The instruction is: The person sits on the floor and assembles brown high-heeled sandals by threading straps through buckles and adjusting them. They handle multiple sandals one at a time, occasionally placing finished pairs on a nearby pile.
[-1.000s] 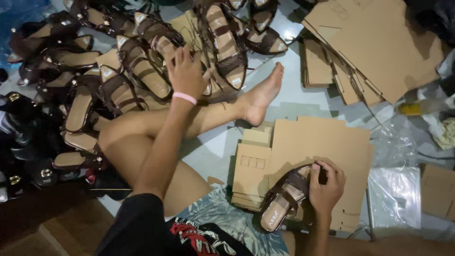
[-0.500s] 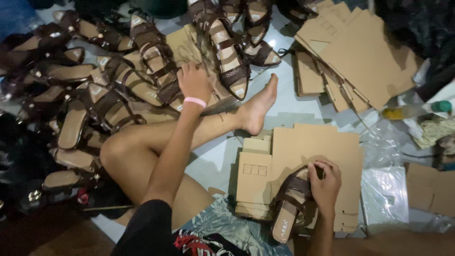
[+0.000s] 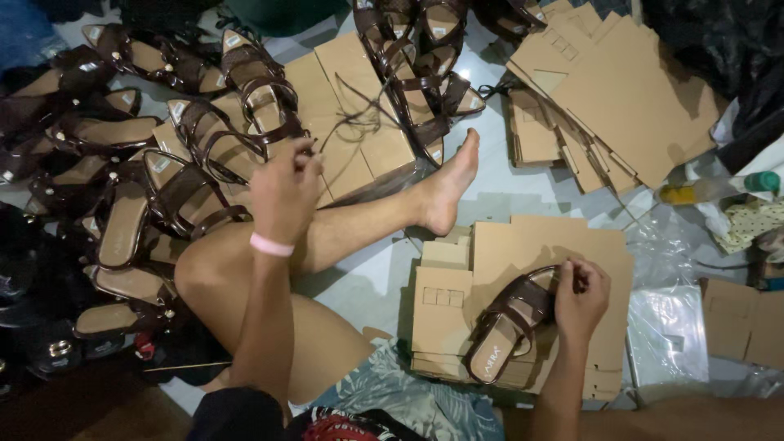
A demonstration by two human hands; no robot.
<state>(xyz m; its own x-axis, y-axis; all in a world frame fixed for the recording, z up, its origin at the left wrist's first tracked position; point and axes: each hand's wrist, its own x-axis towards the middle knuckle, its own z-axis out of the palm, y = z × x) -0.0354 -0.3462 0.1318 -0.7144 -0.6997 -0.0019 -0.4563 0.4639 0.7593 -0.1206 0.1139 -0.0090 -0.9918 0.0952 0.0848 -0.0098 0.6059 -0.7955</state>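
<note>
My right hand (image 3: 581,298) grips the strap end of a dark brown sandal (image 3: 510,322) that lies on a stack of flat cardboard box blanks (image 3: 523,245) in front of me. My left hand (image 3: 284,189), with a pink band on the wrist, reaches over my bent leg and closes its fingers on the strap of another brown sandal (image 3: 260,102) lying on cardboard. My bare foot (image 3: 447,184) rests on the pale floor between the two.
Many dark brown sandals (image 3: 122,220) are heaped at the left and several more (image 3: 420,73) lie at the top centre. Flat cardboard blanks (image 3: 621,90) are piled at the top right. Clear plastic bags (image 3: 670,327) and a green-capped bottle (image 3: 710,188) lie at the right.
My left hand has pulled back toward me and shifted onto the strap of a nearer sandal. My right hand keeps its hold on the sandal on the cardboard stack.
</note>
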